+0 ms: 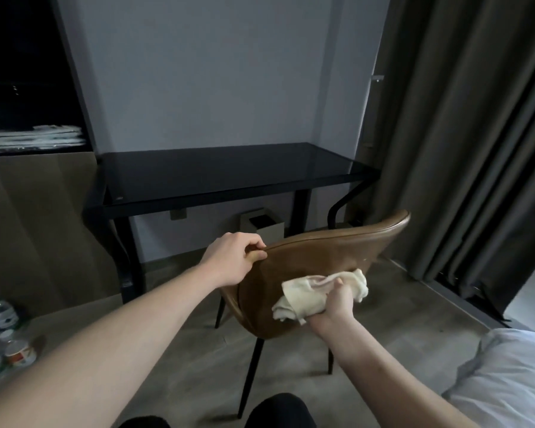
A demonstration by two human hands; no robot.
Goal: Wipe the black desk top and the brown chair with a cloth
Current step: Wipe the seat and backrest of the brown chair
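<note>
While the left hand [230,259] grips the brown chair [315,261] backrest's top edge, the right hand [334,307] clutches a bunched cloth [318,287] against its back. Black desk [223,174] stands behind.

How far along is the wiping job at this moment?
In hand: the right hand presses the cloth against the brown chair back while the left hand grips its top edge. The black desk top looks bare; whether it was wiped cannot be told.

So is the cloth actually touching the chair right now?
Touching. The head view shows the right hand pressing the bunched cloth flat against the back of the brown chair, with no gap visible between them.
</note>
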